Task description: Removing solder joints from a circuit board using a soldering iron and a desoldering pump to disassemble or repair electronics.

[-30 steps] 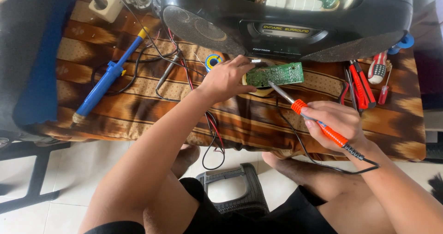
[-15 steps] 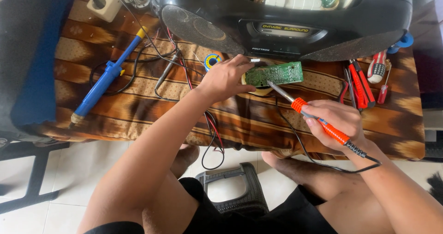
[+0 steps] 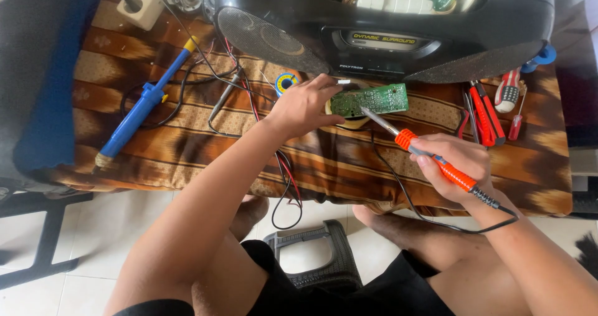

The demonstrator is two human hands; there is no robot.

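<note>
My left hand (image 3: 305, 107) grips the left end of a small green circuit board (image 3: 374, 99), holding it just above the brown patterned cloth (image 3: 187, 141) in front of a large black radio (image 3: 386, 26). My right hand (image 3: 458, 163) holds an orange-handled soldering iron (image 3: 430, 157). Its metal tip rests on the board's middle. A black cord runs from the iron's handle down past my right wrist.
A blue desoldering pump (image 3: 140, 107) lies at the left, with black and red wires (image 3: 249, 104) beside it. A solder spool (image 3: 286, 81) sits near the radio. Red-handled pliers (image 3: 484, 113) and screwdrivers (image 3: 511, 95) lie at the right. A white socket (image 3: 142, 4) is at the back left.
My right hand with the soldering iron has shifted slightly; the tip stays on the board. The left hand has not moved.
</note>
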